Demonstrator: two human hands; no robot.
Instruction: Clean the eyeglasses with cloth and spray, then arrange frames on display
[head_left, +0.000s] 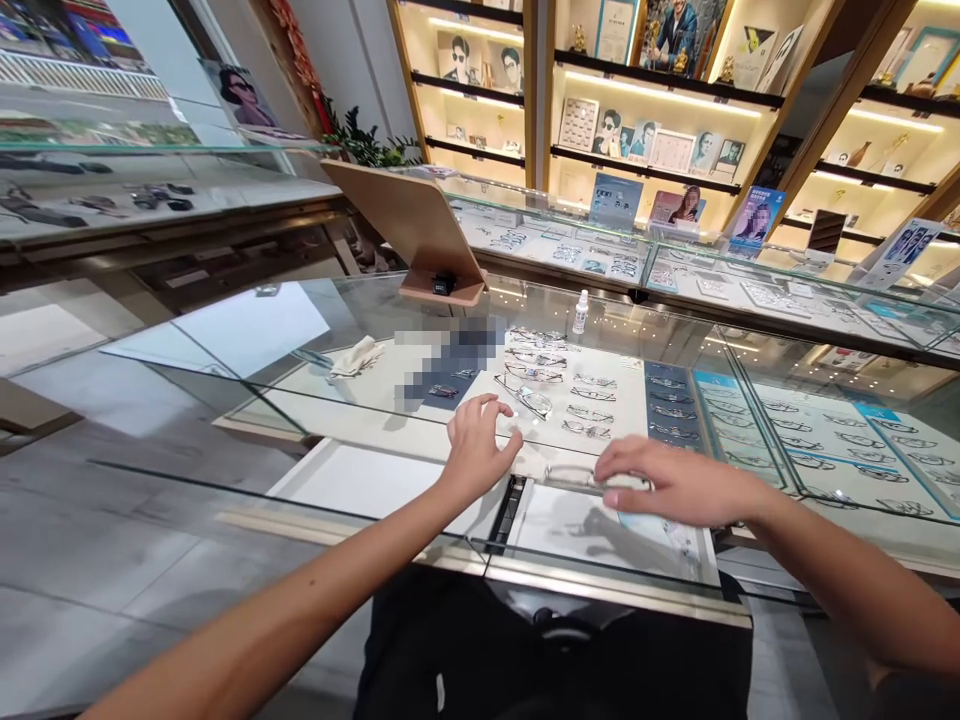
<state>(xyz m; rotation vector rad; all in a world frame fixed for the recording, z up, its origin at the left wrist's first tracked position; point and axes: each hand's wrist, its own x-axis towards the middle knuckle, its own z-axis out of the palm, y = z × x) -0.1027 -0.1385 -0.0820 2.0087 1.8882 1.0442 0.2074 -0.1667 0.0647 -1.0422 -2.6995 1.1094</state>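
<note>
I stand at a glass display counter [390,400] in an optical shop. My right hand [675,482] lies low over the counter top, and its fingertips hold a thin clear-rimmed pair of glasses [568,474] that sticks out to the left. My left hand [477,447] hovers just left of it with its fingers apart and curled down, the tips at a pale cloth [529,458] on the glass. Another pair of glasses [534,401] lies on the counter just beyond both hands.
Under the glass lie rows of spectacles [592,410] on white trays. On the counter stand a small white bottle [580,312], a crumpled cloth [356,357] and a tilted tan mirror stand [420,235]. Lit shelves [652,95] with pictures line the back wall.
</note>
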